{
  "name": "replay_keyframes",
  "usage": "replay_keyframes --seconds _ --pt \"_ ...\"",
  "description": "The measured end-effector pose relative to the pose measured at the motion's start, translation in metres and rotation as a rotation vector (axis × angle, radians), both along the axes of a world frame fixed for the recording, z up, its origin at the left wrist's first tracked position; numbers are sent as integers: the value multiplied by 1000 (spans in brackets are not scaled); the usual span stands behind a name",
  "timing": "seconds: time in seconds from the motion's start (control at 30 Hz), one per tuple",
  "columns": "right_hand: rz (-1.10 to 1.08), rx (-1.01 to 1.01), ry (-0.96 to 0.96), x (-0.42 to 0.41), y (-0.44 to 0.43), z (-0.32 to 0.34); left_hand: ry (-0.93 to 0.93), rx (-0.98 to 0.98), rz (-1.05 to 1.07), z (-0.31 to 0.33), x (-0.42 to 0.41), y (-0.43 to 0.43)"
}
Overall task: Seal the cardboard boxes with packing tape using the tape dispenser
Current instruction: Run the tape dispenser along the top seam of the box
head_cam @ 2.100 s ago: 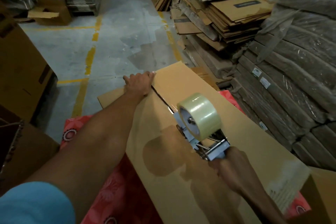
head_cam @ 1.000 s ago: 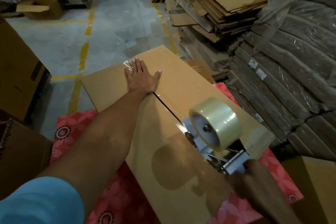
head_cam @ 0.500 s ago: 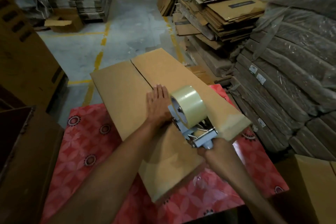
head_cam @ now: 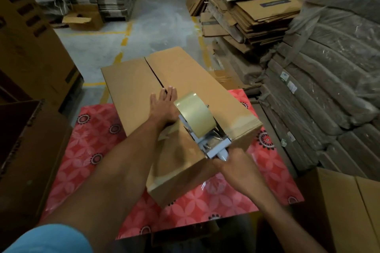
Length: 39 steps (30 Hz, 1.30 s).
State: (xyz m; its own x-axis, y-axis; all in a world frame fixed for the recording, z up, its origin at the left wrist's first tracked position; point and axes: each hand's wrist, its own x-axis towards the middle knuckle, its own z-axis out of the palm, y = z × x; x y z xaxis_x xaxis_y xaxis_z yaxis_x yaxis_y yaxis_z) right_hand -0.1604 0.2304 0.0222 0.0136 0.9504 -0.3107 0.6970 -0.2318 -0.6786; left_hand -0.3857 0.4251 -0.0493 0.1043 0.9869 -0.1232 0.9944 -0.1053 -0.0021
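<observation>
Partly behind the dispenser [head_cam: 202, 129], left hand [head_cam: 162, 104] lies flat on box [head_cam: 127, 92]; right hand [head_cam: 232, 164] seemingly grips its handle [head_cam: 223, 154].

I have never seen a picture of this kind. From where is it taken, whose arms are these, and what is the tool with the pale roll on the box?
There is no machine here. A person wears a camera on the head, so the picture looks forward and down at that person's own arms. A long cardboard box lies on a red flowered cloth. The left hand lies flat on the box top, fingers straight, fingertips at the dark seam between the two flaps. The right hand grips the handle of a tape dispenser, a tool that carries a roll of clear tape; it rests on the box near its close end. Around stand stacks of flattened cardboard on a concrete floor.
</observation>
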Motion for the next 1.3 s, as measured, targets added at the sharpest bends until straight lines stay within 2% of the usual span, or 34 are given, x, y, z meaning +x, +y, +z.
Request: replay_keyframes --seconds 0.13,0.23,0.4,0.5,0.6,0.73,0.93,1.1,1.3 --pt "-61 -76 91 34 -47 2 -137 -31 102 0 5 10" --pt "-133 -110 117 47 -67 3 -132 -37 105 -3 7 12" --pt "-117 -77 57 40 -77 -5 -101 -29 128 3 6 12" --pt "-155 -80 105 41 -77 -11 -138 -34 171 13 24 -2" --pt "-186 -65 160 43 -76 -13 -192 -66 78 13 63 -43" --pt "-182 -59 190 44 -75 -18 -117 -81 -53 11 85 -83" --pt "-184 -1 174 53 -89 -16 -113 -108 -77 18 83 -85" --pt "-188 -25 185 64 -115 -27 -187 -91 -2 9 83 -78" --pt "-198 -82 212 64 -116 -40 -189 -78 -1 11 84 -80"
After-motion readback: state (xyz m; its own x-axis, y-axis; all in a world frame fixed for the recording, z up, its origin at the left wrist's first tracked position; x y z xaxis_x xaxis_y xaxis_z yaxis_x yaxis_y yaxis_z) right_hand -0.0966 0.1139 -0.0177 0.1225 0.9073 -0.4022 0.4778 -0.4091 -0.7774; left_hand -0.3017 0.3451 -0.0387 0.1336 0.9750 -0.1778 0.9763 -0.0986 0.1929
